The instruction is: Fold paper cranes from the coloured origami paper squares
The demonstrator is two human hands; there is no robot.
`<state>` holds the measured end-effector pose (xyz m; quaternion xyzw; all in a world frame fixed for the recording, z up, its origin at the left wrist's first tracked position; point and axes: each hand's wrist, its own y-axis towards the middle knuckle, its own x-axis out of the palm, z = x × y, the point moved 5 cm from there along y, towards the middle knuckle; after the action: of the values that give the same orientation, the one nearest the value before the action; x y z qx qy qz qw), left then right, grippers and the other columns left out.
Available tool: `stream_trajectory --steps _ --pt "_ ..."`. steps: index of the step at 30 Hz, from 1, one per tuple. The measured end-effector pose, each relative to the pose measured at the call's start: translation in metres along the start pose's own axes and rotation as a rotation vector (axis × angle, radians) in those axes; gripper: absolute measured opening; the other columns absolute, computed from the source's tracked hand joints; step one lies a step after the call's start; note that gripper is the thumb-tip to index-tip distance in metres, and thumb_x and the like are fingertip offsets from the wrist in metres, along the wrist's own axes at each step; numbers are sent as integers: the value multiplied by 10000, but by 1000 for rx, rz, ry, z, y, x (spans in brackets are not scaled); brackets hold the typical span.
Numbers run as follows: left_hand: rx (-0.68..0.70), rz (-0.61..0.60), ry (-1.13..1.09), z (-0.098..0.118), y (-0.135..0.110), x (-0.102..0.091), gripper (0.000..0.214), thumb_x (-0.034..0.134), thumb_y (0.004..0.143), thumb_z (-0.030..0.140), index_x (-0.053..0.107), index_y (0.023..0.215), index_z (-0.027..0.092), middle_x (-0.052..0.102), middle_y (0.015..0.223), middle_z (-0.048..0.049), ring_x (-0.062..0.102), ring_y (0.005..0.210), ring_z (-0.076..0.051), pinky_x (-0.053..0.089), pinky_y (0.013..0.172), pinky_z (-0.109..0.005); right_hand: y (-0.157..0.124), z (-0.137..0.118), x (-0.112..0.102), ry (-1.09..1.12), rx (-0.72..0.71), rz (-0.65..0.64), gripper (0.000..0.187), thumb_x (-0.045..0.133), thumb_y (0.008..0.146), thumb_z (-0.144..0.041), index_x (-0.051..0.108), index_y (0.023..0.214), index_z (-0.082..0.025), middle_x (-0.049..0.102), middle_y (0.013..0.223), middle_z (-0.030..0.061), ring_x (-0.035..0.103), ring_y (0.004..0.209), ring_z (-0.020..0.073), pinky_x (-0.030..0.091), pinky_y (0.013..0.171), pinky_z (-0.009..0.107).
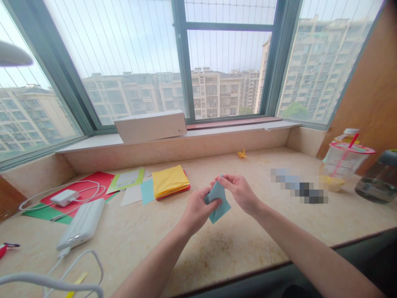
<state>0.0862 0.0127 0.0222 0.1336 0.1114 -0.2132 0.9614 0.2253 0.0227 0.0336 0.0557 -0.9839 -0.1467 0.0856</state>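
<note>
- We pinch the folded light-blue paper piece (218,202) with both hands: left hand (198,209) grips its lower side, right hand (240,191) its top tip.
- It is held above the beige marble counter (248,244), right of the yellow square paper stack (170,181).
- This seems a mid-fold step; the next crease needs aligned edges.

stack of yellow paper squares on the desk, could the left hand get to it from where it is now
Probably yes. The stack of yellow paper squares lies just left of the left hand, with bare marble desk between; but that hand pinches the folded blue paper with the right hand.
</note>
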Motion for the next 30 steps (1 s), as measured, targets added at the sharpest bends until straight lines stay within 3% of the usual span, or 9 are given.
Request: stream_trajectory --steps 8,12,16,23,26,30 --pt "26 -11 70 1 -1 -1 126 634 765 254 649 806 137 587 685 13 511 635 -125 369 587 -224 1 4 -6 50 -6 89 354 735 746 -518 733 849 -179 771 782 68 726 806 217 538 830 379" --pt "7 -1 77 2 -1 -2 114 650 742 253 641 761 142 587 653 23 512 602 -119 368 561 -219 1 1 -4 4 7 48 376 720 753 -534 734 851 -171 772 787 73 726 802 219 543 838 389" --pt "-1 16 85 1 0 -4 148 679 731 253 664 823 138 629 696 6 560 629 -132 397 570 -221 2 -1 -8 -30 -27 89 389 732 734 -544 725 834 -168 768 779 78 724 782 229 550 815 396" --pt "-114 11 -237 -8 5 -9 437 759 717 340 562 1041 125 706 796 -70 678 610 -181 514 579 -287 10 4 -31 129 -79 299 341 722 775 -502 703 871 -174 762 928 86 704 838 204 533 841 369" --pt "-82 85 -215 -8 7 -15 369 747 738 345 588 976 113 691 729 -58 655 544 -154 492 534 -256 12 7 -34 172 -31 255 403 697 787 -539 676 996 -196 752 995 78 703 860 200 521 856 362" --pt "-21 163 -165 -6 9 -22 267 736 750 319 620 884 119 660 647 -19 591 477 -107 434 469 -210 10 11 -21 112 112 26 522 698 768 -574 629 1152 -228 750 1000 69 704 903 225 512 841 370"
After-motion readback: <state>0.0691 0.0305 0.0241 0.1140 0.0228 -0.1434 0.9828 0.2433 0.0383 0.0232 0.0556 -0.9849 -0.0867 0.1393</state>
